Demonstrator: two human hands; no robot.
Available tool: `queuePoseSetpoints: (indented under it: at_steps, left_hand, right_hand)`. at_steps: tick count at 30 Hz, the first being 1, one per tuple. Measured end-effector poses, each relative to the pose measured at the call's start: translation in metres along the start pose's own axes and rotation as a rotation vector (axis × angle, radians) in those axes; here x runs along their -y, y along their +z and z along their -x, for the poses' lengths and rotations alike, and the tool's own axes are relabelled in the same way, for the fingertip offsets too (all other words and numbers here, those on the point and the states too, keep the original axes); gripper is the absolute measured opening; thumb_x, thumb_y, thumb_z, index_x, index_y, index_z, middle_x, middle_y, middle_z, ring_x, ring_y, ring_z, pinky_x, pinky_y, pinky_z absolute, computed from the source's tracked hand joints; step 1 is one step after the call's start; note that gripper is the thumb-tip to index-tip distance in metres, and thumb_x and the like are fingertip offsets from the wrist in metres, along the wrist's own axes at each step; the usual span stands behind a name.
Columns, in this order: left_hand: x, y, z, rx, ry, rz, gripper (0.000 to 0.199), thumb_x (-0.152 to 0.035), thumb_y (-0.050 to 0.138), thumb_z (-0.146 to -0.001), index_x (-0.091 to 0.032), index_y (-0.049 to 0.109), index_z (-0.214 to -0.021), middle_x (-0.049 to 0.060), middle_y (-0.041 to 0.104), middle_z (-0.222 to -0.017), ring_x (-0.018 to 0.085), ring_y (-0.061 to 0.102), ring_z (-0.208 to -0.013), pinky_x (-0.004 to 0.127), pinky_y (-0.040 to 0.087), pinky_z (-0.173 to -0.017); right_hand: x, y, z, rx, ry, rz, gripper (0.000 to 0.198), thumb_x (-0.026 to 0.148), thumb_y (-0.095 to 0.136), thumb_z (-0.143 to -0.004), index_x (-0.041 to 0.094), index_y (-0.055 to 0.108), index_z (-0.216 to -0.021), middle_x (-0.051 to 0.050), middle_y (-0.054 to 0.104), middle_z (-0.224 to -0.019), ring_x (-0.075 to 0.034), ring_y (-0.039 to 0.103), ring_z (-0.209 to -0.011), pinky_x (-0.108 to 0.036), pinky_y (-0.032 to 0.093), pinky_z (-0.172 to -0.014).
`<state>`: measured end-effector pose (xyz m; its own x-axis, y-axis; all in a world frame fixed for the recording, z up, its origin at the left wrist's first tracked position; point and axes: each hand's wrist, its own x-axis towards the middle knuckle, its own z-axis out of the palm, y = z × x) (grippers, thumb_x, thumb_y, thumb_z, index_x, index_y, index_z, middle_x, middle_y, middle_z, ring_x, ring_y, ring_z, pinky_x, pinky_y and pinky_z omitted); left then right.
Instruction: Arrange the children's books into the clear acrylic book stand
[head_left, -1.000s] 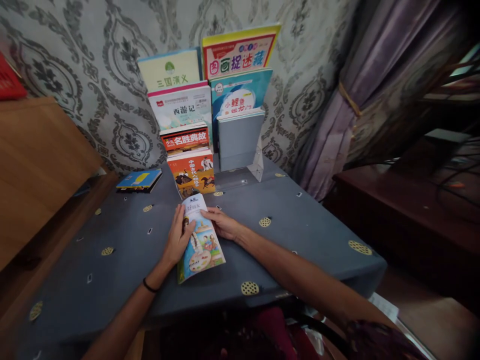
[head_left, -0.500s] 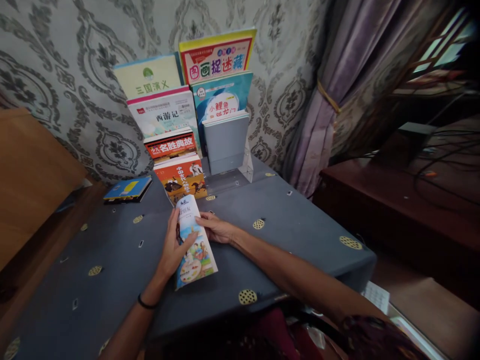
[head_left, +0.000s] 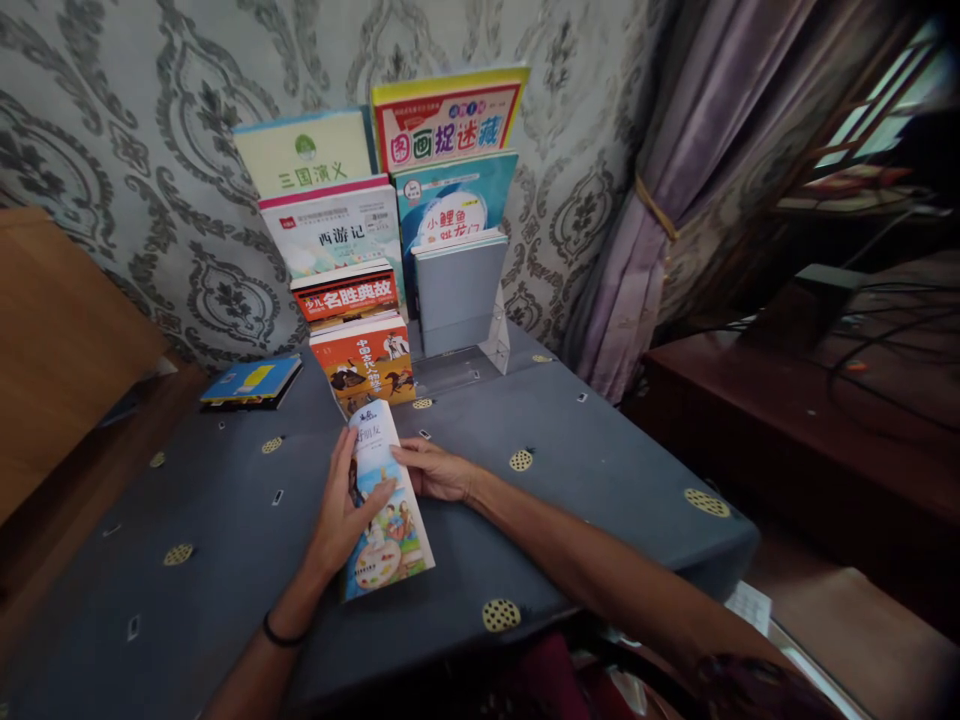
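Note:
Between my two hands is a thin paperback book (head_left: 391, 540), its cover white at the top with a colourful picture of people below. My left hand (head_left: 346, 505) grips its left edge, thumb lying across the cover. My right hand (head_left: 435, 470) holds the right edge near the top, with the fingers partly hidden behind the book. The top of the book comes close to an orange book (head_left: 364, 362) at the front of a clear stand (head_left: 495, 335); whether they touch I cannot tell.
On the stand rise a white book (head_left: 341, 232), a pale green book (head_left: 304, 160), a red and yellow book (head_left: 450, 125), a teal book (head_left: 457, 200) and a grey-backed book (head_left: 461, 295). A blue book (head_left: 251, 380) lies flat at the left on the cloth-covered table (head_left: 600, 480).
My view has shifted slightly, so the scene sits a little lower. Both hands keep their hold on the paperback, which looks slightly more tilted toward me.

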<state>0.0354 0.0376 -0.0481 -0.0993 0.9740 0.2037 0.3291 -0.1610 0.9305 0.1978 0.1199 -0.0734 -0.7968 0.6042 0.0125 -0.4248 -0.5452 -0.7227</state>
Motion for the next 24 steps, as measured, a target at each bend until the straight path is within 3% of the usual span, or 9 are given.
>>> queuePoseSetpoints:
  at_steps: [10, 14, 21, 24]
  left_hand:
    - [0.008, 0.004, -0.001, -0.056, 0.024, -0.19, 0.082, -0.051, 0.072, -0.078, -0.026, 0.041, -0.15, 0.011, 0.027, -0.164, 0.034, 0.024, -0.152, 0.051, 0.02, -0.124]
    - [0.016, 0.006, -0.001, -0.059, 0.021, -0.27, 0.08, -0.053, 0.072, -0.077, -0.025, 0.045, -0.147, 0.013, 0.029, -0.162, 0.035, 0.026, -0.151, 0.053, 0.019, -0.124]
    - [0.008, -0.004, -0.007, -0.244, -0.117, -0.069, 0.085, -0.053, 0.071, -0.08, -0.022, 0.034, -0.15, 0.015, 0.031, -0.161, 0.034, 0.027, -0.151, 0.048, 0.022, -0.125]
    - [0.003, -0.009, -0.009, -0.278, -0.181, 0.079, 0.081, -0.052, 0.071, -0.08, -0.022, 0.037, -0.147, 0.016, 0.037, -0.159, 0.033, 0.037, -0.147, 0.048, 0.031, -0.122]
  right_hand:
    - [0.002, 0.002, 0.0, -0.055, 0.003, 0.026, 0.057, 0.05, 0.089, -0.065, 0.01, 0.073, -0.102, -0.01, 0.078, -0.097, -0.018, 0.073, -0.089, -0.032, 0.053, -0.093]
    - [0.001, 0.0, 0.0, -0.093, 0.019, 0.112, 0.056, 0.045, 0.092, -0.062, 0.01, 0.074, -0.101, -0.009, 0.078, -0.096, -0.017, 0.073, -0.082, -0.032, 0.054, -0.087]
    - [-0.002, -0.006, -0.003, -0.114, -0.005, 0.124, 0.056, 0.046, 0.092, -0.061, 0.011, 0.074, -0.101, -0.009, 0.079, -0.095, -0.019, 0.074, -0.081, -0.034, 0.055, -0.085]
    - [0.002, -0.006, -0.001, -0.126, -0.022, 0.113, 0.056, 0.045, 0.092, -0.061, 0.011, 0.074, -0.102, -0.009, 0.079, -0.094, -0.018, 0.073, -0.08, -0.033, 0.056, -0.083]
